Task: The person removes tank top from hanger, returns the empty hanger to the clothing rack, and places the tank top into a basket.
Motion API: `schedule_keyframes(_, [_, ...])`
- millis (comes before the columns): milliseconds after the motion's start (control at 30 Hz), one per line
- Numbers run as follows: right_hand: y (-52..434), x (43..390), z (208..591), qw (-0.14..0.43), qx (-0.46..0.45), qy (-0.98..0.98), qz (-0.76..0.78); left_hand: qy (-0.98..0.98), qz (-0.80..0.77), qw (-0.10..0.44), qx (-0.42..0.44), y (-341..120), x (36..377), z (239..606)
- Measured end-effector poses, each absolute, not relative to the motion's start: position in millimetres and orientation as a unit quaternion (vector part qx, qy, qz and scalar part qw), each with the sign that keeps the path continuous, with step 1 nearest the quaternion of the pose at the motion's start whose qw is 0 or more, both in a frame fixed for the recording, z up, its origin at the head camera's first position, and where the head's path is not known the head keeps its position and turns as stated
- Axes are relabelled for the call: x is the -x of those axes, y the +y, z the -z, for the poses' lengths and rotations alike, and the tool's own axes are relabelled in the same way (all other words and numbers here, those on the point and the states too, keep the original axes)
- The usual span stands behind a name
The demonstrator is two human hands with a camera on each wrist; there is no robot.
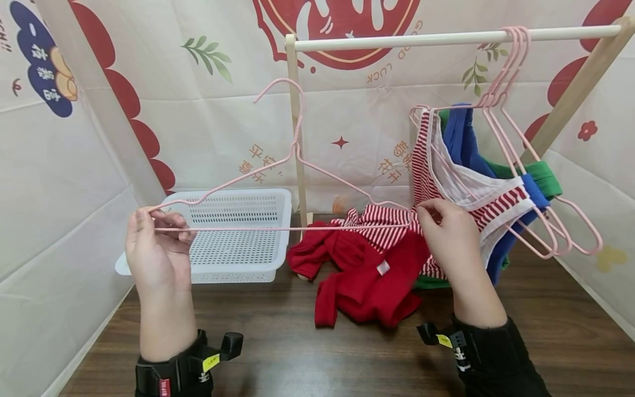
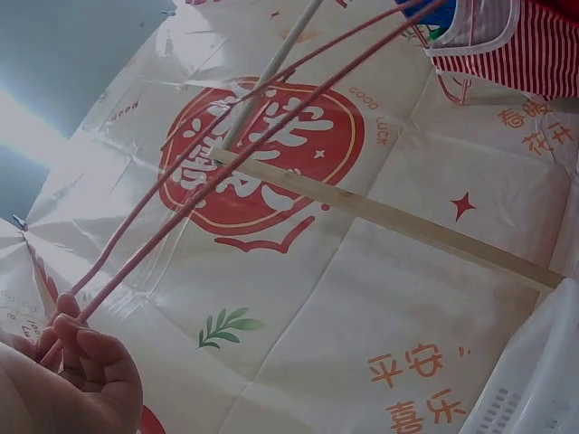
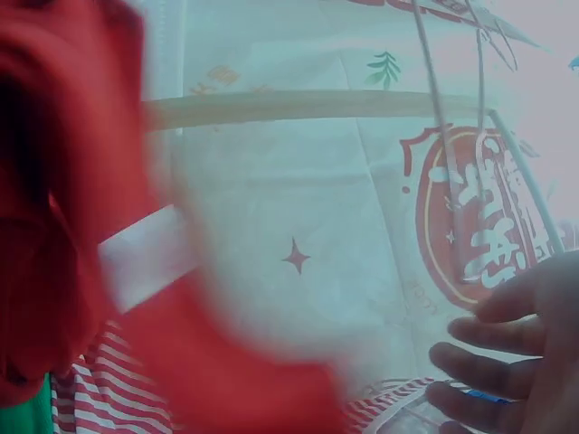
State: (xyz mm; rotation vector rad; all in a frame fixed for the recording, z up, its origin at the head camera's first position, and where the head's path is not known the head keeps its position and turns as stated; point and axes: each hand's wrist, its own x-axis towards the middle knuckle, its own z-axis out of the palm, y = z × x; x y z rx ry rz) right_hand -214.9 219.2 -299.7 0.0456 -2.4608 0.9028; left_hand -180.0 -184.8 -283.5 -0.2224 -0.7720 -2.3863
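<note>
A pink wire hanger [image 1: 258, 229] spans the space between both hands in the head view, its hook upward. My left hand [image 1: 159, 256] pinches its left end between thumb and fingers. My right hand [image 1: 453, 237] is close by its right end; whether it touches the wire I cannot tell. In the right wrist view the right fingers [image 3: 493, 371] are spread beside the hanger's end. Below the hanger a red garment [image 1: 372, 289] with a white tag lies crumpled on the table, with red-and-white striped cloth [image 1: 392, 234] behind it.
Several pink hangers [image 1: 513, 82] hang on the white rail [image 1: 397, 41] at right. They carry a striped tank top [image 1: 421, 157], blue [image 1: 463, 132] and green [image 1: 548, 179] garments. A white perforated basket [image 1: 238, 274] stands at left on the wooden table [image 1: 278, 342].
</note>
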Motion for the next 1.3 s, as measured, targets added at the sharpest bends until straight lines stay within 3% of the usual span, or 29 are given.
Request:
schedule_keyframes(300, [212,205,295,0.317,-0.066,-0.86,-0.394,-0.282,0.91,0.291,0.085,-181,180,281])
schedule_keyframes(600, [207,199,294,0.291,-0.137,-0.868,-0.379,-0.293,0.917,0.259,0.085,-173,181,279])
schedule_keyframes(1300, [217,195,289,0.335,-0.242,-0.86,-0.298,-0.341,0.917,0.177,0.107,-173,181,289])
